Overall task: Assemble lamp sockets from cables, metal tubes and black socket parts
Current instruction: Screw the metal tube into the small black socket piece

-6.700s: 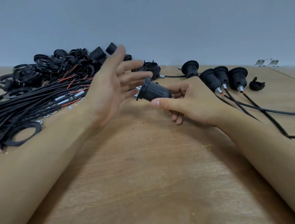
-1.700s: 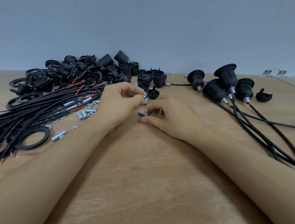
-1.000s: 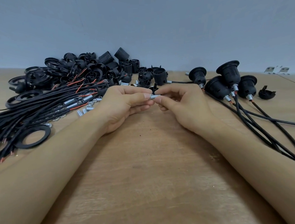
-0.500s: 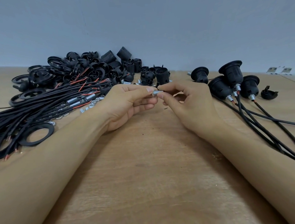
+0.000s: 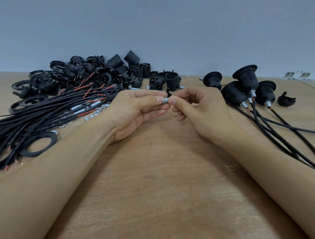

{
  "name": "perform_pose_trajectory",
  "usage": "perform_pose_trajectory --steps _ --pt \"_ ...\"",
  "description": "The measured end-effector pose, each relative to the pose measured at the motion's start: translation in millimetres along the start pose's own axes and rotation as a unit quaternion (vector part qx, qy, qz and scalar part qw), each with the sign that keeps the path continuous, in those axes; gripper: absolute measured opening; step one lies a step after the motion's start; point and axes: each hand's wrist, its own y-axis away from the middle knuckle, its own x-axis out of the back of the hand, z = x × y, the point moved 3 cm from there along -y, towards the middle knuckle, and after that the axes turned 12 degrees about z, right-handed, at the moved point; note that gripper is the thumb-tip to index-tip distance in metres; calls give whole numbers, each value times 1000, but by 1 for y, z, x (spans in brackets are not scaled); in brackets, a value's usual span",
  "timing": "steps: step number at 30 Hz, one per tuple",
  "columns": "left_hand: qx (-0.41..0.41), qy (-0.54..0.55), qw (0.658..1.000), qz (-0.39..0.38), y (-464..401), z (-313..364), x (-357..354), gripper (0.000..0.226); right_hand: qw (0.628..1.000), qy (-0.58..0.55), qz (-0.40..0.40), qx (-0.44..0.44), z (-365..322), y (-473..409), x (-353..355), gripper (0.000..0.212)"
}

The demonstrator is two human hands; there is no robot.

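Both hands were up just above the wooden table (image 5: 156, 200), meeting in the middle. The left hand (image 5: 134, 111) and right hand (image 5: 197, 110) each pinched one end of a small metal tube (image 5: 165, 100) between thumb and forefinger, so the tube sat right between the two sets of fingertips. The other fingers on both hands were curled in loosely underneath. Couldn't tell if there was a nut on the tube or not, too small.

Off to the left lay a big bundle of cables (image 5: 36, 121) with red wire ends poking out, and some loose tubes and nuts (image 5: 96, 111) were scattered along its near edge. A flat black ring (image 5: 37, 144) lay at the near end of the bundle. Behind all that, against the wall, was a pile of black socket parts (image 5: 97, 75).

On the right were four finished sockets (image 5: 245, 79) bunched together, their cables trailing toward the near right edge past the right forearm. A lone black cap (image 5: 285, 100) sat just to the right of them.
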Motion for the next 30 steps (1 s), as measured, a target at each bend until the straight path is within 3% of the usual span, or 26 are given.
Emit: perform_pose_trajectory --steps 8,15,26,30 --pt "5 -7 1000 5 0 1 1 18 993 80 0 90 -10 3 2 13" --pt "-14 -24 1000 -5 1 3 0 15 998 47 -31 21 -5 4 0 13" --pt "-29 -40 999 -8 1 3 0 20 971 141 -1 192 -13 4 3 8" --pt "-38 -41 998 -10 1 3 1 18 987 87 -4 133 -9 3 3 8"
